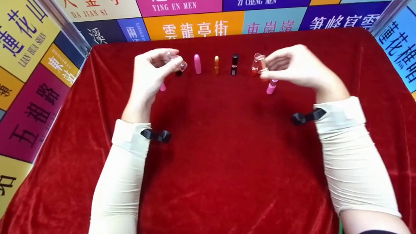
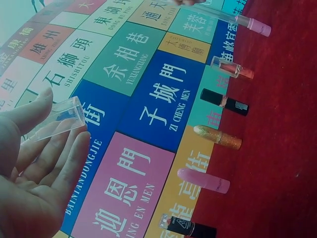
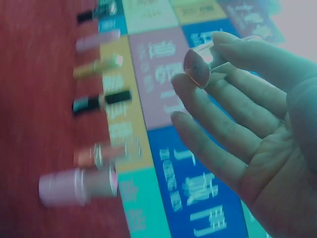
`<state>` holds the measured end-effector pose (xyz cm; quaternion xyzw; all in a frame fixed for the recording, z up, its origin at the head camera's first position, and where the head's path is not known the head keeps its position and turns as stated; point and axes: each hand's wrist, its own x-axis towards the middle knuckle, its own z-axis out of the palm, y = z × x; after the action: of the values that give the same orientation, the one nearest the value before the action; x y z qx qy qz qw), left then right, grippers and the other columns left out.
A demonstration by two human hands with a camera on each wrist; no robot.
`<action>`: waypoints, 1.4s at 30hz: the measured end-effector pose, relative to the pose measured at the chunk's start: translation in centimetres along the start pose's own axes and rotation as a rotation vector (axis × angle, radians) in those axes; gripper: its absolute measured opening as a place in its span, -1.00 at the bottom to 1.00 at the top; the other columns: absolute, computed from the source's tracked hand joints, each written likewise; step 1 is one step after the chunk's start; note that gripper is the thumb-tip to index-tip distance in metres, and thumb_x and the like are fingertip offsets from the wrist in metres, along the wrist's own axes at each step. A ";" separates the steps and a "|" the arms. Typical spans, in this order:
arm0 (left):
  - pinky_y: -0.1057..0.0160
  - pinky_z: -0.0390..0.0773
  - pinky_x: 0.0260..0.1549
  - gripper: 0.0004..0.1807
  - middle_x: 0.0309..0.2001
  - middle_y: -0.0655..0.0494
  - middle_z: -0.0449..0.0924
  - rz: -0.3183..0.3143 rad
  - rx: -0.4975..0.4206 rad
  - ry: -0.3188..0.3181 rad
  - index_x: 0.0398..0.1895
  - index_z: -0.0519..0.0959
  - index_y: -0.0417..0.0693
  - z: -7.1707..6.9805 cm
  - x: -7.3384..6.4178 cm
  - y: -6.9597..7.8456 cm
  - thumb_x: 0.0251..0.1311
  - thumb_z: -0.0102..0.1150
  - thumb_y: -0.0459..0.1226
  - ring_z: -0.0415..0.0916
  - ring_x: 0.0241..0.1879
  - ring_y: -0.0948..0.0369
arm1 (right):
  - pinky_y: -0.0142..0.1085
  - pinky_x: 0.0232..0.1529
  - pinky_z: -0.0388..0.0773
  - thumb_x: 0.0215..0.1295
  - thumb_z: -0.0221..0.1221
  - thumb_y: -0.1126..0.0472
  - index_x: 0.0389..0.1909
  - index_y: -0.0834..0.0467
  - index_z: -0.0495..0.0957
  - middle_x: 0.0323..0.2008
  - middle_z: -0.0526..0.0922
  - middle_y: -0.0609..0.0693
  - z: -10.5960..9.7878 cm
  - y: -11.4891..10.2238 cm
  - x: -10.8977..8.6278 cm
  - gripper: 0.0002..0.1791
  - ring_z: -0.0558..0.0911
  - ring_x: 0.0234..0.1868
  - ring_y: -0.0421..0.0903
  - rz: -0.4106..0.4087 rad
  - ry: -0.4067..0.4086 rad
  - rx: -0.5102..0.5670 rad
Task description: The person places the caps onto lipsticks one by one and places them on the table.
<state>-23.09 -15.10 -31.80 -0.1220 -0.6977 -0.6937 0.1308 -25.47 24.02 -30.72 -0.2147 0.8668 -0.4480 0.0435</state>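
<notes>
Between thumb and fingers, my left hand (image 1: 151,70) pinches a clear plastic cap (image 2: 64,119), tilted in the air above the back left of the cloth. My right hand (image 1: 295,66) pinches a small lipstick (image 1: 262,62) with a rosy, shiny tube, raised at the back right; its round end (image 3: 198,67) faces the right wrist camera. Behind it stands a clear-capped red lipstick (image 1: 255,66). Below the right fingers is a pink lipstick (image 1: 271,87). A black tube (image 1: 178,73) and another pink one (image 1: 162,86) are partly hidden by the left hand.
Between the hands, a bright pink tube (image 1: 197,64), a gold tube (image 1: 216,65) and a black lipstick (image 1: 234,65) stand upright in a row. Dark red velvet cloth (image 1: 224,156) covers the table. Colourful panels with printed characters (image 1: 195,27) rise behind it.
</notes>
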 end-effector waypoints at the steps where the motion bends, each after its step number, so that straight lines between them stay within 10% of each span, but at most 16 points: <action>1: 0.25 0.70 -0.16 -0.78 -0.28 -0.04 0.81 -0.009 -0.020 -0.004 -0.12 0.82 -0.22 0.1 0.0 -0.1 0.18 0.56 -0.36 0.76 -0.26 0.09 | -0.54 -0.11 0.66 0.24 0.54 0.26 -0.03 0.29 0.77 -0.29 0.83 -0.18 0.4 -0.4 0.3 -0.68 0.79 -0.23 -0.33 -0.009 -0.019 -0.015; 10: 0.19 0.76 -0.15 -0.82 -0.27 -0.14 0.81 -0.031 -0.118 -0.041 -0.14 0.79 -0.26 0.4 -0.1 -0.6 0.20 0.53 -0.42 0.81 -0.26 0.04 | -0.40 -0.35 0.68 0.31 0.50 0.03 0.00 0.11 0.80 -0.23 0.86 -0.03 3.8 -1.8 1.3 -0.67 0.80 -0.23 -0.23 -0.009 -0.258 -0.134; 16: 0.18 0.77 -0.23 -0.82 -0.28 -0.14 0.81 -0.017 -0.111 -0.046 -0.12 0.79 -0.26 0.5 -0.2 -0.8 0.22 0.51 -0.44 0.81 -0.27 0.03 | -0.47 -0.16 0.62 0.33 0.48 0.10 -0.01 0.15 0.79 -0.28 0.86 -0.02 5.6 -1.3 1.9 -0.70 0.81 -0.23 -0.23 -0.037 -0.397 -0.108; 42: 0.11 0.79 -0.16 -0.80 -0.24 -0.16 0.82 -0.043 -0.130 -0.116 -0.12 0.76 -0.27 3.2 -1.1 -0.8 0.19 0.51 -0.47 0.82 -0.24 0.01 | -0.42 -0.06 0.70 0.27 0.52 0.14 -0.06 0.16 0.81 -0.26 0.84 0.00 6.5 -2.6 1.7 -0.72 0.80 -0.23 -0.17 -0.108 -0.289 -0.056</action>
<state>-22.36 -11.90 -32.97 -0.1552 -0.6599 -0.7321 0.0668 -24.41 17.03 -32.33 -0.3244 0.8509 -0.3895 0.1378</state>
